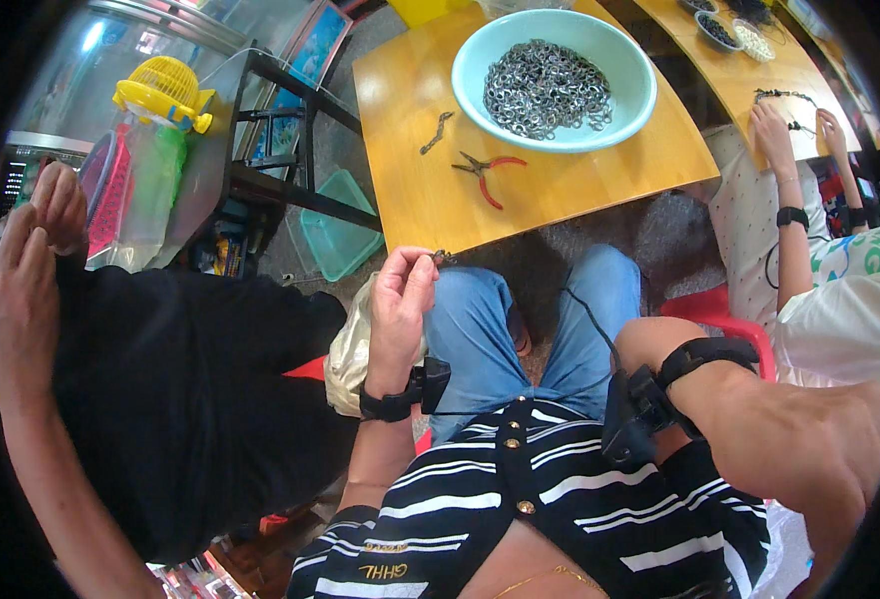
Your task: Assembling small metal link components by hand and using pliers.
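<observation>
Okay, so my read is that this is the handling stage of some small metal chain work, with one piece picked out and held up for fitting or checking. The left hand [400, 298] is just off the near edge of the wooden table [400, 90], thumb and forefinger pinched on a little dark metal piece [444, 257]. That's where the piece is: at the fingertips, by the table edge and above the left knee of the jeans [470, 309]. It's too tiny to tell if it's a single link or a few joined up.

Can't say much about the right hand [651, 342], tbh. It's bent down on the other side, near the right thigh, its fingers are out of sight, and I can't tell if they're gripping anything.

On the tabletop, the pliers [479, 169] with red handles lie apart from both hands, a short chain strip [438, 133] rests to their left, and the pale blue basin [639, 95] behind them holds a heap of metal links [550, 90].

If you ask me, the next move calls for the right hand coming in to steady the piece, since one pinch won't do much alone. If a link needs opening or squeezing, the pliers seem the obvious grab, handles already angled rightward.
</observation>
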{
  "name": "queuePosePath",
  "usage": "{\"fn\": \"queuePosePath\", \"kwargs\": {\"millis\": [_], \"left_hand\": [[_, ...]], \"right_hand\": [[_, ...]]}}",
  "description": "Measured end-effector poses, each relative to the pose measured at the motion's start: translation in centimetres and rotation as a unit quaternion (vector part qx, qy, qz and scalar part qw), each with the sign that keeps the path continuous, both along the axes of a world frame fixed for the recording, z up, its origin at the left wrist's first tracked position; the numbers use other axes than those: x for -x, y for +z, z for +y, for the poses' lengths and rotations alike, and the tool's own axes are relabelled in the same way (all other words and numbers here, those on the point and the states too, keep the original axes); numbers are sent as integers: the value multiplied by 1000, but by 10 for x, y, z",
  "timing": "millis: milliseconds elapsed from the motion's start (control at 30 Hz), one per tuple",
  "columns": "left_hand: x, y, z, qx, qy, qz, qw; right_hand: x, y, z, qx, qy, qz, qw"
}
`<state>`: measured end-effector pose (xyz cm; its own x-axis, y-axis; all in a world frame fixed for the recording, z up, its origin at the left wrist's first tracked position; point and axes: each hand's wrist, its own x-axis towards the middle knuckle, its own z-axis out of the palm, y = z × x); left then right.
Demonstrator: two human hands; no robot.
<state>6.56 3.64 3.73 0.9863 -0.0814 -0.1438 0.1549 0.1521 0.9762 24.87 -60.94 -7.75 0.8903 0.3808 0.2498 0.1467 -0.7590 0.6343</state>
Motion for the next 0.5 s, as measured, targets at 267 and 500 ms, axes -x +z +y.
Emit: {"fn": "queuePosePath", "kwargs": {"millis": [267, 500], "left_hand": [[5, 1, 3, -12, 22, -1, 1000], [8, 5, -1, 10, 9, -12, 1000]], "right_hand": [[182, 134, 235, -136, -92, 113, 980], [291, 208, 251, -258, -193, 211, 923]]}}
